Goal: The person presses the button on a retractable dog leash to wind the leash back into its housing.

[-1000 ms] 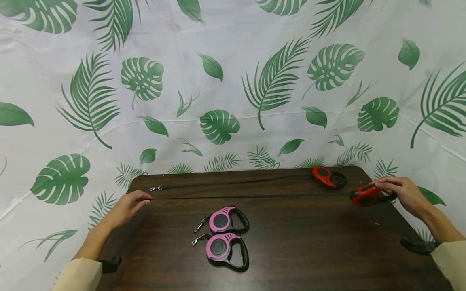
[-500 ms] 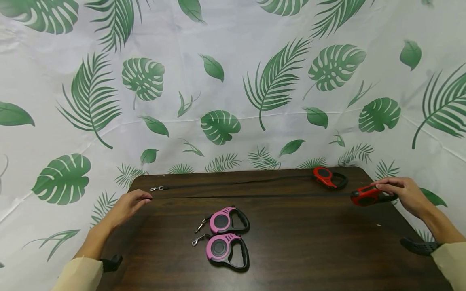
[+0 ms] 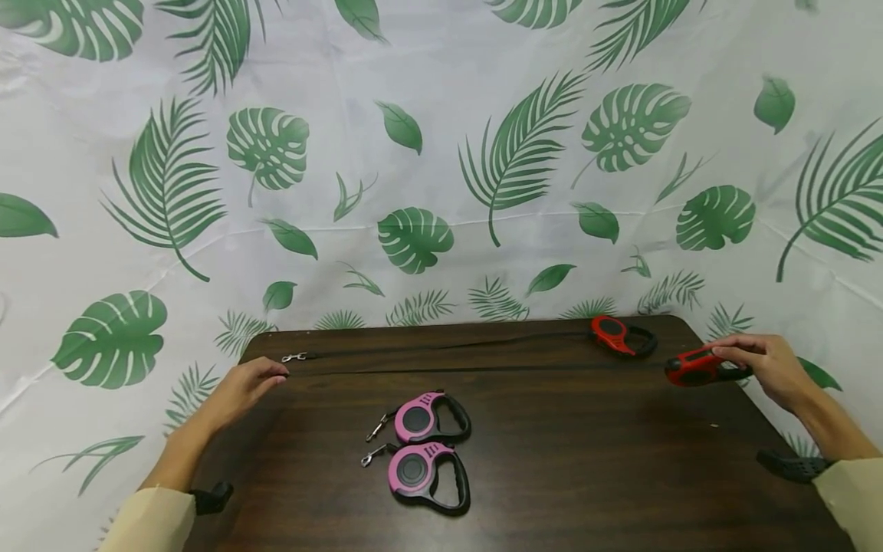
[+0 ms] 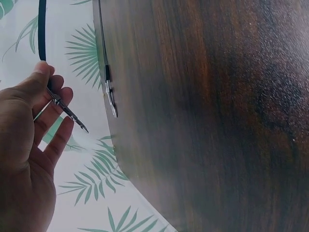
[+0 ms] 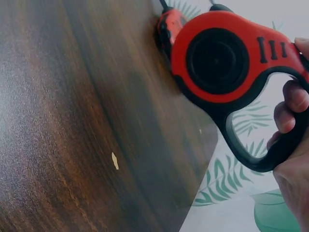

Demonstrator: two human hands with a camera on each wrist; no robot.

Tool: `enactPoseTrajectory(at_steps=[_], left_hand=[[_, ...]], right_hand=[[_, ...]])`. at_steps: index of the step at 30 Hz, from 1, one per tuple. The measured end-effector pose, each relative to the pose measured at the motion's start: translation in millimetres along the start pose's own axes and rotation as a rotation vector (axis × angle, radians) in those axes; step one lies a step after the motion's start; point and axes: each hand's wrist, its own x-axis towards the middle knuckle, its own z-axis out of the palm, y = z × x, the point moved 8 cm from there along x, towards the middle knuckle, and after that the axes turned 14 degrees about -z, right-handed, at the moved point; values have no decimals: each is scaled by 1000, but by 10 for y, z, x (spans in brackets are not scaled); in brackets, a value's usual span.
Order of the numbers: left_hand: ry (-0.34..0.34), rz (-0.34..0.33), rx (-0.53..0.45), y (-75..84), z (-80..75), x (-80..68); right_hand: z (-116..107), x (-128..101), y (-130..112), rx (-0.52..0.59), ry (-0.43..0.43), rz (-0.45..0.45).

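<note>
Dark brown wood-grain tabletop (image 3: pixel 586 460) with rounded far corners. Two pink-and-black retractable leash housings (image 3: pixel 421 445) lie side by side near the front middle, silver clips pointing left. A red-and-black retractable leash housing (image 3: pixel 621 336) lies at the far right; its thin black cord (image 3: pixel 441 346) runs left across the far edge to a silver metal clip (image 3: pixel 295 357).

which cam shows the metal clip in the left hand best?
Left wrist. There the metal clip fills a clear patch, pinched between thumb and fingers of the left hand, with its black strap running up from it. The head view shows only the hand at the table edge, clip hidden. The right wrist view misses it entirely.
</note>
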Motion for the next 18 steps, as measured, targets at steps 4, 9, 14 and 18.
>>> enactPoseTrajectory(at_steps=[4,9,14,18], left_hand=[[-3,-2,-3,2,3,11],[-10,12,2,1,5,9],[-7,18,1,-2,-4,19],[-17,16,-12,-4,8,12]], right_hand=[[-2,10,33,16,14,26],[17,20,48,54,38,52],[13,25,30,73,45,41],[16,19,20,67,40,28]])
